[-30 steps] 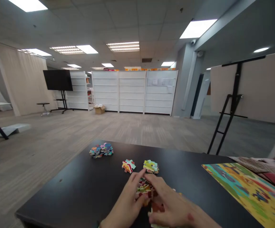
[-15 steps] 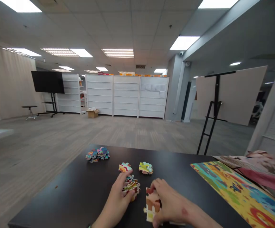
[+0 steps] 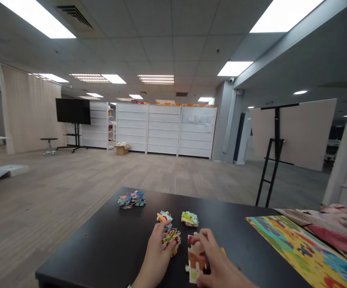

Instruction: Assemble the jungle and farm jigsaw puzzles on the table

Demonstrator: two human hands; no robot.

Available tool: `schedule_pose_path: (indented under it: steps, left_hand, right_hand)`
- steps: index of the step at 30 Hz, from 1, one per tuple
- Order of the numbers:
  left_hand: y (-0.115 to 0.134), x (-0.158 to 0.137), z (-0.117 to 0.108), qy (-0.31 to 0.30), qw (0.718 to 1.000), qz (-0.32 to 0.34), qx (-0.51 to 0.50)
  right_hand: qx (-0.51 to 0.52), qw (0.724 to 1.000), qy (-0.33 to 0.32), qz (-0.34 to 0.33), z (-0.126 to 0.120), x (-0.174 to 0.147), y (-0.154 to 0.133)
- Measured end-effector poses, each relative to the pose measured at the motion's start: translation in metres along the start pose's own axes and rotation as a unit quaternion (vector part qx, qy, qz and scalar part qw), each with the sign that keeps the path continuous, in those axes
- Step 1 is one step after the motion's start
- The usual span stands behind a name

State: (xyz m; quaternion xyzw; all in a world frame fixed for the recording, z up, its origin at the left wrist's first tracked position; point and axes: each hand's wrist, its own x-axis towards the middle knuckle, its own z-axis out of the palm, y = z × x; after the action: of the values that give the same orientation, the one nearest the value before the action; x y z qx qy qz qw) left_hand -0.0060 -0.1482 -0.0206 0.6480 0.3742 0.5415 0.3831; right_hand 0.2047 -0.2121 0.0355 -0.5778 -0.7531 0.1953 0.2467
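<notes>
My left hand (image 3: 157, 254) curves its thumb and fingers around a small heap of jigsaw puzzle pieces (image 3: 172, 239) on the black table. To its right, a few joined jigsaw pieces (image 3: 195, 258) in pink, brown and cream lie flat. My right hand (image 3: 217, 258) grips their right edge, fingers bent at the top and thumb near the bottom. The hand hides part of this section, and a bit of yellow shows beyond the knuckles. Two smaller piles, one red and white (image 3: 164, 216) and one yellow-green (image 3: 189, 219), sit just past my hands.
A larger pile of blue-purple pieces (image 3: 132, 199) rests near the table's far left corner. On the right lie a colourful picture sheet (image 3: 302, 244) and a bunched cloth (image 3: 338, 224). An easel-like stand (image 3: 271, 168) rises behind the table (image 3: 101, 248).
The view has tilted up and shifted left, so everything appears lower and further right. My right hand's fingers have moved slightly over the joined pieces; my left hand stays at its heap.
</notes>
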Motion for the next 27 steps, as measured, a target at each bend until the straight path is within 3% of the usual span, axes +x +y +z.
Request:
schedule_pose_path:
  steps: [9, 13, 18, 23, 27]
  left_hand:
    - [0.010, -0.003, 0.018, -0.106, 0.994, -0.012, 0.003]
    - [0.015, 0.001, 0.019, -0.102, 0.994, 0.001, 0.038]
    - [0.012, 0.005, 0.020, -0.093, 0.993, -0.063, 0.020]
    - [0.014, 0.004, 0.021, -0.105, 0.993, -0.011, 0.050]
    - [0.015, 0.001, 0.018, -0.121, 0.992, -0.002, 0.045]
  right_hand:
    - [0.037, 0.996, 0.075, -0.034, 0.025, 0.012, -0.001]
    - [0.124, 0.991, 0.044, -0.026, 0.023, 0.025, 0.000]
    - [0.250, 0.966, 0.060, -0.027, 0.025, 0.033, 0.014]
    - [0.220, 0.968, 0.117, -0.013, 0.034, 0.036, 0.015]
    - [0.173, 0.971, 0.156, -0.054, 0.034, 0.031, 0.014]
